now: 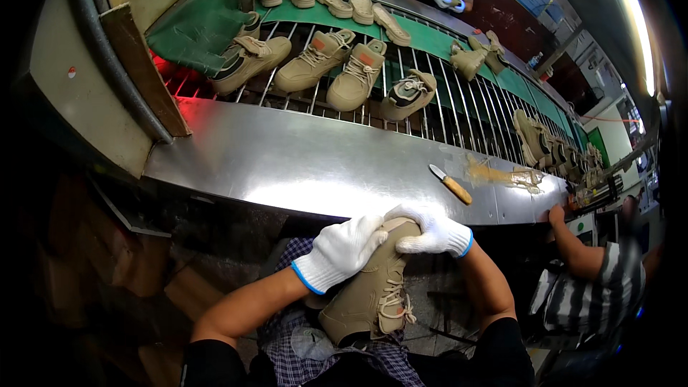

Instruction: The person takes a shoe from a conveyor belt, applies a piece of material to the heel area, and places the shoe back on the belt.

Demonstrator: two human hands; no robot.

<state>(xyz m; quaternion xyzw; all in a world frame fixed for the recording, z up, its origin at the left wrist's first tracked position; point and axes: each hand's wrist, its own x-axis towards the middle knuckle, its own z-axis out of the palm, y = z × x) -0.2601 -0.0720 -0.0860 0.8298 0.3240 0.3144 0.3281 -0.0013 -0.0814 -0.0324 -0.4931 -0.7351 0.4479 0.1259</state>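
Note:
A tan lace-up shoe (pixel 364 288) rests over my lap, its toe pointing up toward the bench and its laced side to the right. My left hand (pixel 340 249), in a white knit glove with a blue cuff, is closed against the left of the toe. My right hand (pixel 433 232), gloved the same way, wraps over the right of the toe with its thumb on the upper. Between the hands, a pale strip shows at the toe's edge. My fingers hide most of the sole side.
Ahead lies a metal bench edge (pixel 287 163) with a wooden-handled knife (pixel 456 189) and a brown glue-like smear (pixel 494 173). Beyond it, a roller conveyor (pixel 459 106) carries several tan shoes and soles (pixel 335 1). A co-worker in stripes (pixel 592 288) sits at right; others work across.

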